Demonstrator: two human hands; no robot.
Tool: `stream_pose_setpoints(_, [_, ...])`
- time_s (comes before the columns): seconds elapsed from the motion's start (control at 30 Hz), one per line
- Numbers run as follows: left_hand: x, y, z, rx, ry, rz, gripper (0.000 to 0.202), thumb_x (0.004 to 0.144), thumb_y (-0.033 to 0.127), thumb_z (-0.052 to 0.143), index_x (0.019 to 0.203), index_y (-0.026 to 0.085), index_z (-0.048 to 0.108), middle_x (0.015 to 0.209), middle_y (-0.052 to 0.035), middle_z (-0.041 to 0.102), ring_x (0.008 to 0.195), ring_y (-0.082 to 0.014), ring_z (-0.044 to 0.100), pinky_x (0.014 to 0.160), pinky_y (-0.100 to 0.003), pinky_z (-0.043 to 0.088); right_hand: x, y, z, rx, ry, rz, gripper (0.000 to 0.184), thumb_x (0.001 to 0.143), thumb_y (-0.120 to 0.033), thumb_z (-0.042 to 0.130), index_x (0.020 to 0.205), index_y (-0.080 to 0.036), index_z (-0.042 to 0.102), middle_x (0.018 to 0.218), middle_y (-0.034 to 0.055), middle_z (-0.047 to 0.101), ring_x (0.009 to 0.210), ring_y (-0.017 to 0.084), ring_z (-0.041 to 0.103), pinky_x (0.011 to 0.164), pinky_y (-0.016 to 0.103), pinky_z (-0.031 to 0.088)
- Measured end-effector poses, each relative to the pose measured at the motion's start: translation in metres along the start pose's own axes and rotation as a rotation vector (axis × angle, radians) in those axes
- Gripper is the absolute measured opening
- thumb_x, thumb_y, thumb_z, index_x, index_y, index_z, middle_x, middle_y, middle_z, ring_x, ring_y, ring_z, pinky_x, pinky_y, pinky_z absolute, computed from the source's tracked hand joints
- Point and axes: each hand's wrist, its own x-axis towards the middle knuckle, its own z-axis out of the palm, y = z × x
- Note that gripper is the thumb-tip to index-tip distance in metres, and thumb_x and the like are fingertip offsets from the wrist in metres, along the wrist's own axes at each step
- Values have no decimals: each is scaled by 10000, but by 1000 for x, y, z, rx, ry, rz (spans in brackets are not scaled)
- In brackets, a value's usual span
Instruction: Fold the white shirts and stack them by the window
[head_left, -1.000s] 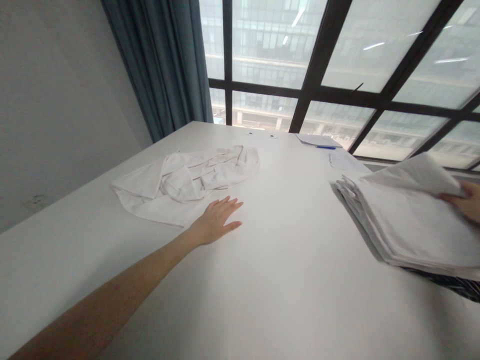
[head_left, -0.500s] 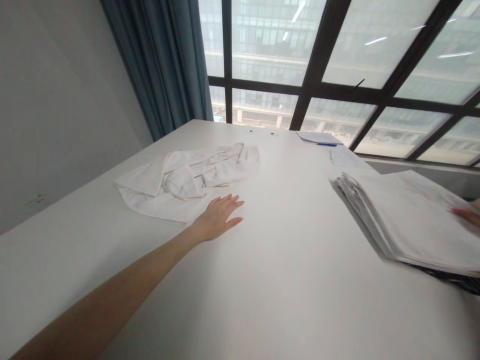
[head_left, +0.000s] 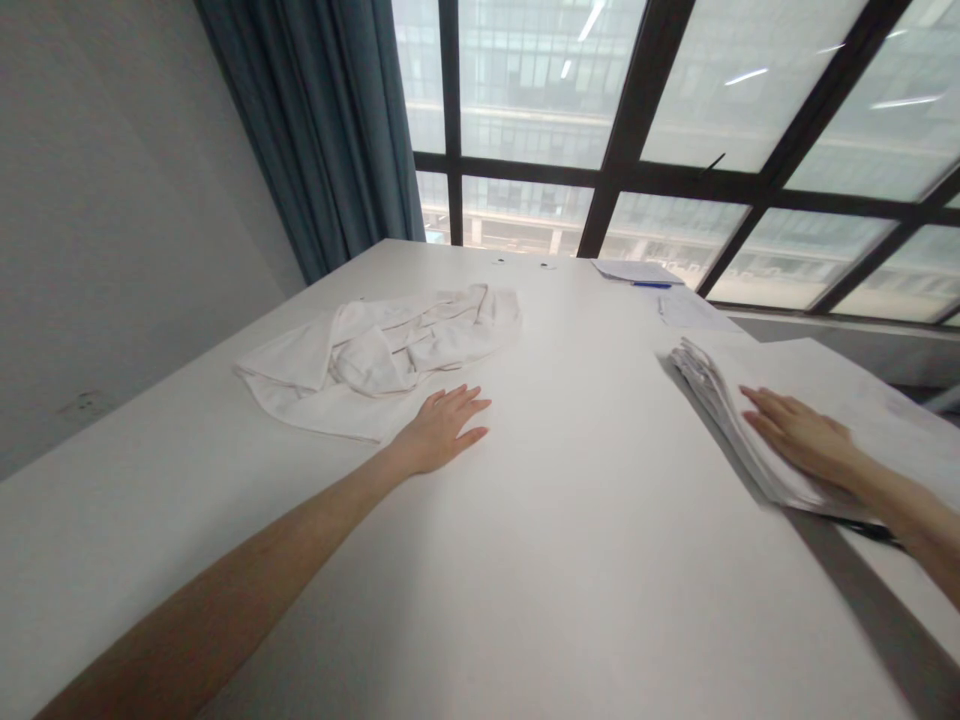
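Observation:
My left hand (head_left: 444,430) rests palm down on the white table (head_left: 540,560), its fingers spread and nothing in them. Just beyond it lies a crumpled white cloth (head_left: 375,355), loosely folded over itself with thin seam lines showing. At the right, my right hand (head_left: 806,435) lies flat, fingers stretched out, on top of a stack of folded white cloth (head_left: 862,385). The stack's layered, folded edge faces left. Something dark shows under the stack's near side; I cannot make out what it is.
At the back right are white paper sheets (head_left: 637,272) with a blue pen (head_left: 650,285) along their edge. A blue curtain (head_left: 315,130) hangs at the left of a dark-framed window (head_left: 607,185). The grey wall (head_left: 135,220) borders the table's left side.
My right hand has come further into view from the right edge and moved left across the stack, onto its folded side. My left hand and the crumpled cloth have barely moved.

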Motion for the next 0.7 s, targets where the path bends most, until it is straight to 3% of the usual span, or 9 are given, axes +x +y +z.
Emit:
stream_pose_setpoints(0.07, [0,-1,2,9,11,3,522,1014,510,300,1427,228,450,1552,-95,378,1453,-258,297,1168,-480,232,-9,-9,9,18,-73,-23,544,964,-494,341,1408,-231,511,1451,184,499,1323,384,456,1014,617,358])
stream_pose_setpoints(0.17, [0,-2,4,23,24,5,513,1015,503,310,1429,233,445,1552,-92,378,1454,-260,295,1165,-484,238,-15,-26,4,70,-43,7,577,971,-500,294,1404,-176,496,1429,233,498,1295,417,473,983,636,386])
stream_pose_setpoints(0.23, [-1,-1,6,40,36,8,501,1015,493,318,1426,238,447,1550,-89,384,1448,-256,309,1163,-480,244,-11,-49,-2,109,5,-47,566,978,-473,287,1400,-151,483,1422,248,496,1296,407,474,966,606,422])
stream_pose_setpoints(0.3, [-1,0,7,63,53,14,488,1015,473,335,1424,233,450,1541,-91,398,1436,-254,332,1156,-472,260,-6,-84,-5,192,78,-197,532,974,-433,331,1369,-123,506,1398,264,509,1292,413,477,968,597,431])
stream_pose_setpoints(0.4, [-1,3,4,117,93,24,465,1007,407,382,1420,208,461,1510,-98,444,1406,-258,379,1137,-457,298,-10,-152,-3,251,71,-368,465,980,-441,372,1369,-225,505,1421,152,529,1284,304,513,1001,494,456])
stream_pose_setpoints(0.5, [1,-2,-4,212,174,8,432,984,303,424,1395,193,499,1479,-109,481,1391,-277,391,1137,-470,289,-28,-215,4,336,46,-579,464,996,-434,369,1371,-198,507,1446,160,504,1335,309,459,1035,522,423])
stream_pose_setpoints(0.6, [0,-21,-17,330,268,-126,448,948,231,464,1389,165,509,1500,-147,440,1419,-313,335,1159,-506,231,-46,-251,11,382,41,-668,435,1008,-397,362,1360,-194,517,1457,142,500,1366,299,423,1063,526,395])
stream_pose_setpoints(0.7, [-3,-49,-25,390,275,-326,482,946,269,489,1401,114,487,1496,-198,427,1426,-359,307,1155,-543,217,-53,-257,16,430,45,-653,408,1009,-377,362,1318,-189,552,1412,138,546,1343,280,456,1064,497,406])
